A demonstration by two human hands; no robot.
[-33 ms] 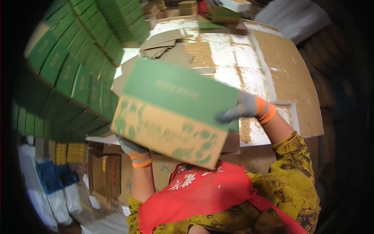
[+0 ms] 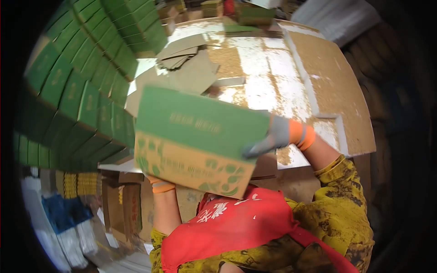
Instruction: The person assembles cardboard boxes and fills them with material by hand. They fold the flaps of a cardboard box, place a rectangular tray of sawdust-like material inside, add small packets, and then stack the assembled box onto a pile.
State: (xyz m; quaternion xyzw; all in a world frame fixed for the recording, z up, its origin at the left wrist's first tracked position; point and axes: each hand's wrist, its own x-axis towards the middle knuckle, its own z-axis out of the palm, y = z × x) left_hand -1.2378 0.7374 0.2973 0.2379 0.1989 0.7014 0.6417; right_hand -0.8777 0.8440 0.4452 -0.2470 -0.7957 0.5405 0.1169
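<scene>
A closed cardboard box point(image 2: 200, 116), green on one face and tan with green leaf prints on the other, is tilted in front of me above the near edge of the work table. My right hand point(image 2: 273, 136), in a grey glove with an orange cuff, grips its right end, thumb on the green face. At the lower left corner my left hand point(image 2: 162, 184) holds the box from beneath. Only its cuff and wrist show clearly; the box hides its fingers. My red apron point(image 2: 227, 227) is close to the box's bottom edge.
Tall stacks of green boxes point(image 2: 73, 86) stand at the left. Flat cardboard pieces point(image 2: 191, 68) lie on the worn white table point(image 2: 255, 63). A brown board point(image 2: 341, 86) covers its right side. Below left are an open carton point(image 2: 123, 209) and a blue item point(image 2: 66, 209).
The box has turned to lie more level and shifted slightly left, its top edge lower. My right hand has moved left with it. Less of my left glove shows.
</scene>
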